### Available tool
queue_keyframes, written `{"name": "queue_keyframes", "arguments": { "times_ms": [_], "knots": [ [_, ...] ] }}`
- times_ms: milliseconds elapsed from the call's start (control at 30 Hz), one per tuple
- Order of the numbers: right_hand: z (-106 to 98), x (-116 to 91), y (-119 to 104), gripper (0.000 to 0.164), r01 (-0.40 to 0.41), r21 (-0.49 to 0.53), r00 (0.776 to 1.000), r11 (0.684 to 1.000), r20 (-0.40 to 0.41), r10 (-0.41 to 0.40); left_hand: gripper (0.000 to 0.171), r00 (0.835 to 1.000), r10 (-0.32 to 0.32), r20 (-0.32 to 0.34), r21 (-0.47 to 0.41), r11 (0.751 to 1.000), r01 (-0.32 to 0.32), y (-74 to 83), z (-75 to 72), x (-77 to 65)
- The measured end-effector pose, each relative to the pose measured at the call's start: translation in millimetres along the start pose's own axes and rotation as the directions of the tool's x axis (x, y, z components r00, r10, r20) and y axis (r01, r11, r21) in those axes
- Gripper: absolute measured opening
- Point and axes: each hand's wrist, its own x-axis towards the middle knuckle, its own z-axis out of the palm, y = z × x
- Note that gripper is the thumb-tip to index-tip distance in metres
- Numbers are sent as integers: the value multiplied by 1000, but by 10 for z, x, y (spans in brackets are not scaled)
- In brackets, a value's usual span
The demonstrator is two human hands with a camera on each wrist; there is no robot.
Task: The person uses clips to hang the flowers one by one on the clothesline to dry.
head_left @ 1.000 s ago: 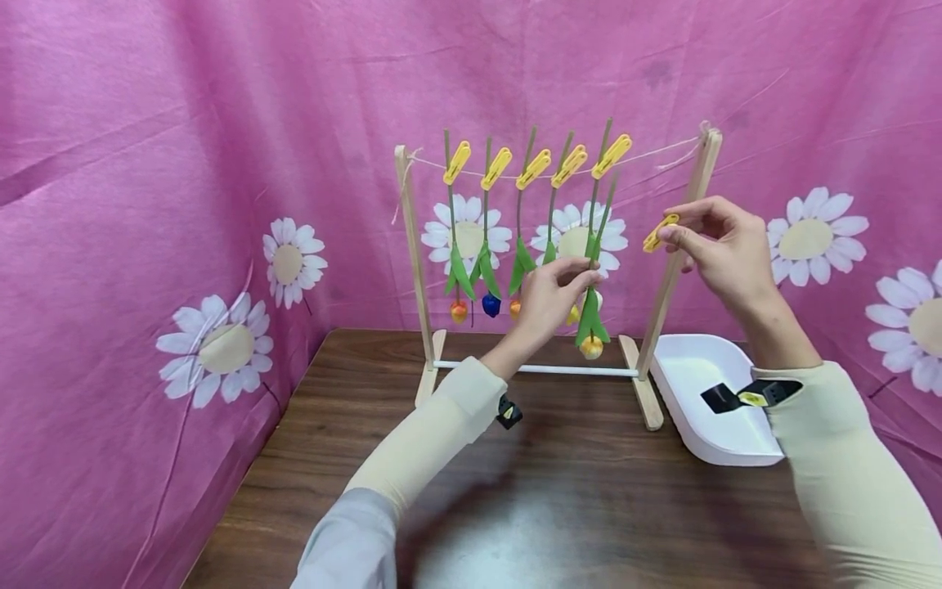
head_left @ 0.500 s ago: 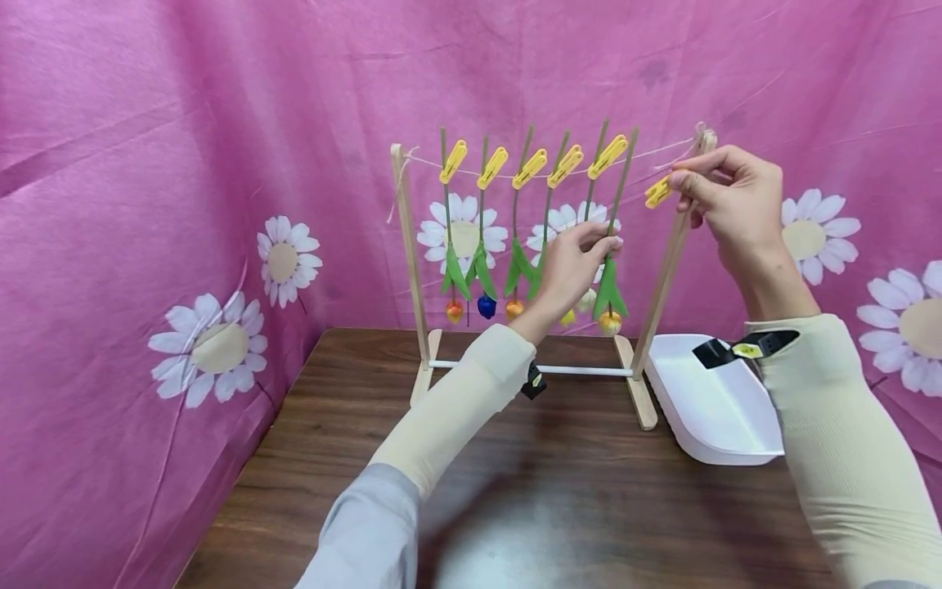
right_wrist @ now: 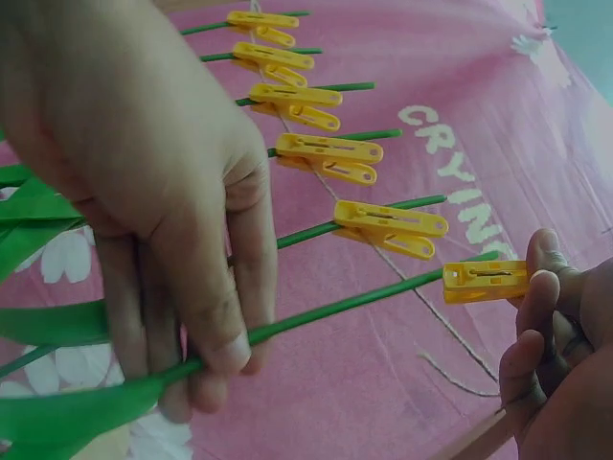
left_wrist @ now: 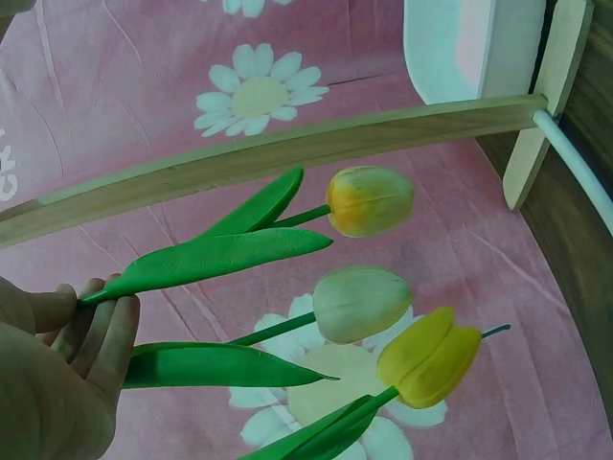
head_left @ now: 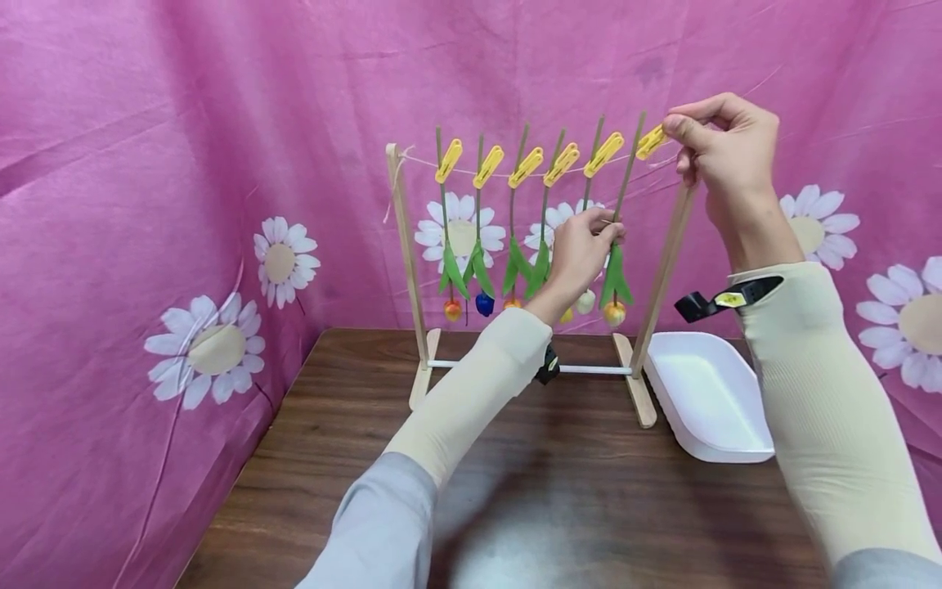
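Observation:
My left hand (head_left: pixel 577 258) pinches the green stem of a yellow-orange artificial tulip (head_left: pixel 614 314), bloom down, just above its leaves. The stem's bare end points up past the string (right_wrist: pixel 433 306). My right hand (head_left: pixel 739 151) pinches a yellow clothespin (right_wrist: pixel 484 281) by its handle end. In the right wrist view its jaws overlap the stem near the tip. To the left, several tulips hang bloom down from the string under yellow clothespins, among them a blue tulip (head_left: pixel 484 304), a white tulip (left_wrist: pixel 362 305) and a yellow tulip (left_wrist: pixel 428 358).
The string runs between two upright posts of a wooden rack (head_left: pixel 670 270) with a white crossbar (head_left: pixel 596 370). A white tray (head_left: pixel 706 442) stands right of the rack on the brown wooden table (head_left: pixel 589 507). Pink cloth with daisies (head_left: pixel 331 98) hangs behind.
My left hand has raised the tulip and shifted it right, its stem end now above the string. My right hand has lifted the clothespin from beside the post up to the stem's top.

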Motion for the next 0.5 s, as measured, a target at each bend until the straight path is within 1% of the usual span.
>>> {"name": "queue_keyframes", "arguments": {
  "times_ms": [167,300,500],
  "knots": [
    [67,65,16,17,-30,-8,1000,1000,5,30,14,1000,-6,-11,22,1000,6,6,16,25],
    [96,89,49,13,-59,-39,998,998,29,60,13,1000,-9,-15,29,1000,10,5,11,51],
    [97,69,82,8,-81,-109,995,991,53,87,13,1000,-10,-19,76,997,12,9,-1,76]
  ]
}}
